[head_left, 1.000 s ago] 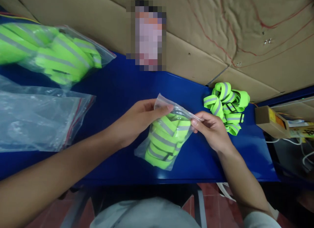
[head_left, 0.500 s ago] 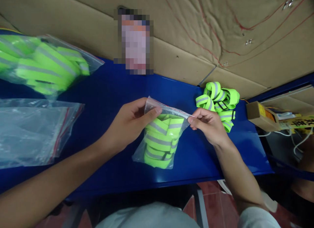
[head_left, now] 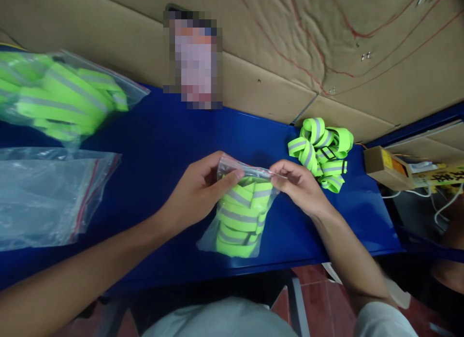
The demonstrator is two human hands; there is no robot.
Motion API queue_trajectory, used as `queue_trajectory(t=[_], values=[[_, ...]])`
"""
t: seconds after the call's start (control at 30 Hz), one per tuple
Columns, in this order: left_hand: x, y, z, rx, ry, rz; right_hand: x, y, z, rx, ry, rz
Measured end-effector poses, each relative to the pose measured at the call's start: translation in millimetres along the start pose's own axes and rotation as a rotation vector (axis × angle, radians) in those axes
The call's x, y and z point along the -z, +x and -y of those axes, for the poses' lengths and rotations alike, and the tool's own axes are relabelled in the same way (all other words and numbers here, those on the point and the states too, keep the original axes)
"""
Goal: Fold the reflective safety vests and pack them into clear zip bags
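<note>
A clear zip bag (head_left: 242,216) holds folded neon-yellow straps with grey reflective stripes. My left hand (head_left: 206,189) pinches the bag's top left corner, thumb in front. At the top right end of the red-edged seal, my right hand (head_left: 299,187) grips the bag between thumb and fingers. The bag hangs above the blue table (head_left: 159,134). Beyond my right hand lies a loose heap of the same kind of straps (head_left: 321,146) with black buckles.
Bagged straps (head_left: 68,97) lie at the upper left, with flat clear bags (head_left: 39,197) below them. A pixelated object (head_left: 195,59) rests against the brown board. A small cardboard box (head_left: 386,168) and white cables are at the right, near part of another person's arm.
Both hands have brought the bag slightly down, and my right hand has come a little left along its top edge, closer to my left hand.
</note>
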State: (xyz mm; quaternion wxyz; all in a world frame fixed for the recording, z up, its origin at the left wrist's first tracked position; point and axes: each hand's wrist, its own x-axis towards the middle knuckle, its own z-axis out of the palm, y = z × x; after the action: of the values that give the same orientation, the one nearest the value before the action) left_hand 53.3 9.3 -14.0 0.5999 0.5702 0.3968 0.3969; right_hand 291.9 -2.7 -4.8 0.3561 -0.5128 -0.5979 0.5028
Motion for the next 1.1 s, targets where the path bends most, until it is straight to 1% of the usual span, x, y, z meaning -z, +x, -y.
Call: queue_trajectory(t=[0.2, 0.37, 0.5, 0.73, 0.87, 1.1], values=[[-2.6, -2, 3, 0.041, 0.023, 0.033, -3, -1, -1, 0.01, -0.037, -0.006], [-4.7, -2, 6, 0.044, 0.035, 0.054, -5, -2, 2, 0.053, -0.07, 0.03], [-6.8, -3, 9, 0.051, 0.05, 0.065, -7, -3, 2, 0.057, -0.094, 0.024], [-10.8, -6, 14, 0.07, 0.098, 0.106, -9, -5, 3, 0.105, -0.23, 0.046], [-13.7, -8, 15, 0.061, 0.107, 0.123, -10, -5, 2, 0.126, -0.246, 0.093], [-16.6, -9, 21, 0.061, 0.129, 0.147, -14, -6, 1, 0.115, -0.201, 0.112]])
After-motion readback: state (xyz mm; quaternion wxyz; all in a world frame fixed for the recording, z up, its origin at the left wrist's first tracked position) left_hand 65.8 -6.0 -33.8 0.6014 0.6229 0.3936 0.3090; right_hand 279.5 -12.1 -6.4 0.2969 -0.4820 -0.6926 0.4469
